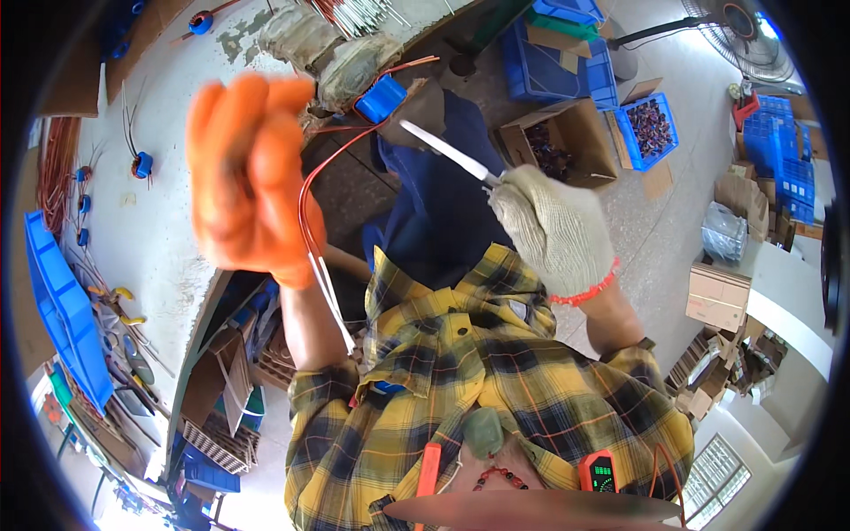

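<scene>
My left hand (252, 177), in an orange glove, is raised over the bench with its fingers curled into the palm; what they may hold is hidden. My right hand (558, 234), in a pale knitted glove with a red cuff, is wrapped round a long white tapered tool (447, 150), whose tip points at a blue ring-shaped coil (381, 99). The coil sits beside a worn, wrapped clamp-like block (354, 71) at the bench edge. Red-brown wires (305, 199) loop from the coil past my left hand, ending in white sleeves (329, 296) near my left forearm.
More blue coils (142, 165) lie on the pale bench (164, 226), with a blue tray (66, 305) and hand tools at left. A cardboard box (567, 142), a blue crate of small parts (648, 131) and a fan (739, 26) stand at right.
</scene>
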{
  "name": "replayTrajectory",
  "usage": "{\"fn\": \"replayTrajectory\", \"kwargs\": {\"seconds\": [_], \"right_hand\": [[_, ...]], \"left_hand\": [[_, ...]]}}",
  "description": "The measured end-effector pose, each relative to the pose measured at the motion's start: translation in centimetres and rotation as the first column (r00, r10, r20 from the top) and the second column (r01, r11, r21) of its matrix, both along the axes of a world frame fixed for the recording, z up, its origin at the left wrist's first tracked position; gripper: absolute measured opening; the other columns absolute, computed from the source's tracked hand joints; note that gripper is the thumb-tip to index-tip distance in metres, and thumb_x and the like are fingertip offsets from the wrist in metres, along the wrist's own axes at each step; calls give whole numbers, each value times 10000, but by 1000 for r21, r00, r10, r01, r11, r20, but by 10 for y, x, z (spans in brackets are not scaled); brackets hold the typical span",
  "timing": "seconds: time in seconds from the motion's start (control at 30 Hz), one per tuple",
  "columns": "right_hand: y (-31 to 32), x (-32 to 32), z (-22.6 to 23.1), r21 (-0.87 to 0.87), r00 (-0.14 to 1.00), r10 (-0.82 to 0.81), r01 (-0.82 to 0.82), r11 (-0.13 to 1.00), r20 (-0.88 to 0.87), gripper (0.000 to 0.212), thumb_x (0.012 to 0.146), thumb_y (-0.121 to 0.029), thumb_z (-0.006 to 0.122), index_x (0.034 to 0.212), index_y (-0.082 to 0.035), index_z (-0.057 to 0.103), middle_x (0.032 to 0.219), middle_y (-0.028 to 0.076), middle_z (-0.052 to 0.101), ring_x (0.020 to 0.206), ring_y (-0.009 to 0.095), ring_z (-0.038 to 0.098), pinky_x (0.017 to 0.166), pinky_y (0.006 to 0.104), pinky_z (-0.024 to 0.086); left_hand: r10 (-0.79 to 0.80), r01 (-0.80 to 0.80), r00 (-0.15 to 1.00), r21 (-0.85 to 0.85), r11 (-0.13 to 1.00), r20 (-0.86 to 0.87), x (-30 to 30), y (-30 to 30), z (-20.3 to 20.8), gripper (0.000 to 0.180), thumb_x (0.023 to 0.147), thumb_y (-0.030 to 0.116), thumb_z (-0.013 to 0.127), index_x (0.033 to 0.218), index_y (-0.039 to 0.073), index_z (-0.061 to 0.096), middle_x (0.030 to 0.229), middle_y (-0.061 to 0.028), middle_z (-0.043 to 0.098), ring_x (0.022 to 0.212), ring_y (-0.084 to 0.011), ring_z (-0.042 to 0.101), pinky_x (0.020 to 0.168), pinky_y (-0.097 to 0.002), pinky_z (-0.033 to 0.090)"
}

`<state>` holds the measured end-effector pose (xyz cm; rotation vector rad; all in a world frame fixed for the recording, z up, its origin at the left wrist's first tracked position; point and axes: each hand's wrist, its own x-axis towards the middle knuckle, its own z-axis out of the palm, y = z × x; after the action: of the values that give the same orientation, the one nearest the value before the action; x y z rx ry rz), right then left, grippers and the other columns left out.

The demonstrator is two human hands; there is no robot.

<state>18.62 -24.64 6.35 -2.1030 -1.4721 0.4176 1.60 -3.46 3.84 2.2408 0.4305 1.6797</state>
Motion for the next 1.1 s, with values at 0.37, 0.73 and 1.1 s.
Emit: {"fn": "replayTrajectory", "kwargs": {"seconds": [0.37,0.73,1.1], "right_hand": [[21,-18,-11,44,999,6,-4,999,-53,160,1061,-196,782,1052,-59,700,803,192,692,741,443,702,636,459,562],[-113,27,-30,-219,939,-193,132,967,-284,242,1084,-256,659,1070,-24,726,735,98,681,589,276,668,567,384,531],[-23,25,-17,-22,943,33,-43,999,-332,172,1037,-174,774,1128,-32,741,908,198,761,848,427,770,712,425,602]], "left_hand": [[-49,187,976,-702,687,212,41,5,5,229,1036,83,789,1228,-38,817,1041,-65,817,875,-123,750,823,-250,589],[54,-20,964,132,991,-260,-39,-28,4,397,830,-15,803,1221,-11,735,1091,-148,824,1043,-359,801,1058,-557,574],[216,-216,976,3,976,-4,-13,-45,-31,285,922,-45,676,1185,-108,765,986,-166,844,941,-294,800,1065,-514,585]]}}
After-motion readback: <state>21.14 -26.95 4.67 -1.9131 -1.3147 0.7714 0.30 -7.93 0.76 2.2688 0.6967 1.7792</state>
